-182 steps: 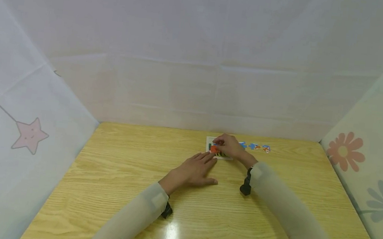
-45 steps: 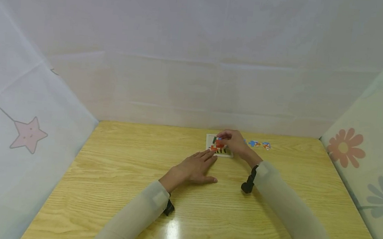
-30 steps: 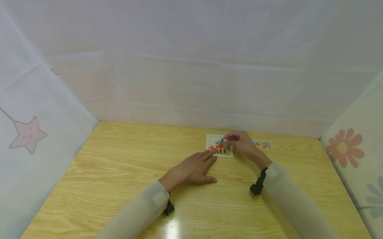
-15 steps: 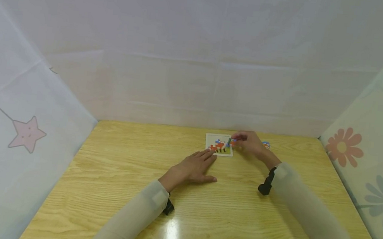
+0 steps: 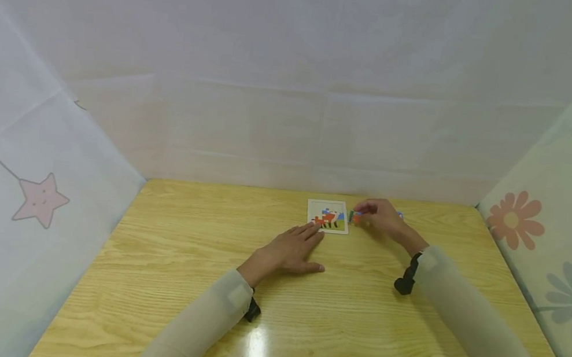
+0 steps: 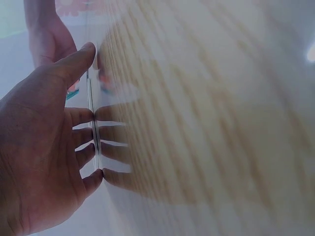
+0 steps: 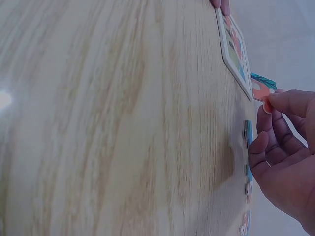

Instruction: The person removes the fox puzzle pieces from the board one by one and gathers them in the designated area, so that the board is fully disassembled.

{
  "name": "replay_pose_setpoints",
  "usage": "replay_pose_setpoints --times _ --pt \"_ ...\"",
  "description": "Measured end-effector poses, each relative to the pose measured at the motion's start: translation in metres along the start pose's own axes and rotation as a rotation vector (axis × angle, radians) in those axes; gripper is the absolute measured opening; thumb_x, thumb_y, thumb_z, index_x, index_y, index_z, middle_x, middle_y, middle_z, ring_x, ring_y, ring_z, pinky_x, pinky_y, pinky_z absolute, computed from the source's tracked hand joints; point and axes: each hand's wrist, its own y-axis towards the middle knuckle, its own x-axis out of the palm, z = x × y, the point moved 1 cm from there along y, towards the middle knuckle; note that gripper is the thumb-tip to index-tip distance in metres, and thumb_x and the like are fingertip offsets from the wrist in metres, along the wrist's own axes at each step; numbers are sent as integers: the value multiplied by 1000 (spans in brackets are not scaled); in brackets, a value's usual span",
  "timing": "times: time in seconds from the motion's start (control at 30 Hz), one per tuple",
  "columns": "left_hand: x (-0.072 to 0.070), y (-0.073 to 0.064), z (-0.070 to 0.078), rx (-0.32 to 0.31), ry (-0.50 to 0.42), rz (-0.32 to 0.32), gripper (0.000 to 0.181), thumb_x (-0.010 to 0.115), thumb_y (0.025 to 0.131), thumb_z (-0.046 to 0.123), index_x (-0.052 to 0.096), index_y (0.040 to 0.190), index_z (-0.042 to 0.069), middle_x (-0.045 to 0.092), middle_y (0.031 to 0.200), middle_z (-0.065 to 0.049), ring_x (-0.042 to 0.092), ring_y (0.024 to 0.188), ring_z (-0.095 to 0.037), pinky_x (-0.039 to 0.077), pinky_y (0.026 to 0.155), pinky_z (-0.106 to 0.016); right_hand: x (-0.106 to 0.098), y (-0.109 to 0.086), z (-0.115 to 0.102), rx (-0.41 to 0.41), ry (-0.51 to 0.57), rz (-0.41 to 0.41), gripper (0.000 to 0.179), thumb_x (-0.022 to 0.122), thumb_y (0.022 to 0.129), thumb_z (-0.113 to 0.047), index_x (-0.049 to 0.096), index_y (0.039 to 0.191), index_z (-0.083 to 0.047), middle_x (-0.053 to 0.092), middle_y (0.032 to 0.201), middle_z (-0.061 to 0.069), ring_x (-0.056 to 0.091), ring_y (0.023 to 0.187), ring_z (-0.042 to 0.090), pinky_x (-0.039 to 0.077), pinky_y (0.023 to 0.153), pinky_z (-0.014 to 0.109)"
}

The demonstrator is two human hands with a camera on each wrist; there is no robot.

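In the head view, a white-framed jigsaw board [image 5: 313, 209] lies near the table's back edge, with orange, blue and green pieces fitted across its lower part. My left hand [image 5: 288, 253] lies flat, fingers spread, its fingertips right at the board's near edge. To the right of the board, my right hand [image 5: 385, 219] pinches an orange jigsaw piece [image 7: 261, 89] with a dark green band between thumb and fingers. The right wrist view shows it tilted, close past the board's corner. Under that hand, several loose jigsaw pieces [image 7: 248, 130] lie in a row, partly hidden.
The wooden table [image 5: 196, 239] meets a white cloth backdrop [image 5: 249, 128] just behind the board. Printed cloth walls stand at both sides, with a star [image 5: 44, 199] on the left and flowers [image 5: 514, 220] on the right.
My right hand has moved from above the board to its right, carrying the orange jigsaw piece along. More of the board's picture and white upper area shows. The left hand has stayed put.
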Motion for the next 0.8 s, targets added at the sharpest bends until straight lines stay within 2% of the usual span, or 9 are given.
replay_pose_setpoints --times 0.2,0.43,0.8 --pt "0 1 0 -1 -8 5 92 46 104 71 21 171 13 13 178 -8 13 164 -28 21 131 -49 -6 -7 2 0 -4 -13 25 67 104 -6 71 127 3 71 120 22 67 104 34 56 71 35" --pt "0 0 1 -4 -3 8 92 48 104 70 23 170 13 16 178 -8 15 164 -28 22 131 -49 -12 -11 7 0 -6 -22 24 65 105 -4 70 126 6 70 117 22 64 97 30 53 66 33" --pt "0 0 0 -4 7 5 92 48 104 70 22 171 13 15 178 -8 15 164 -27 22 131 -47 -18 -15 14 13 -32 -25 22 68 103 -5 73 123 3 71 114 19 65 99 30 54 71 33"
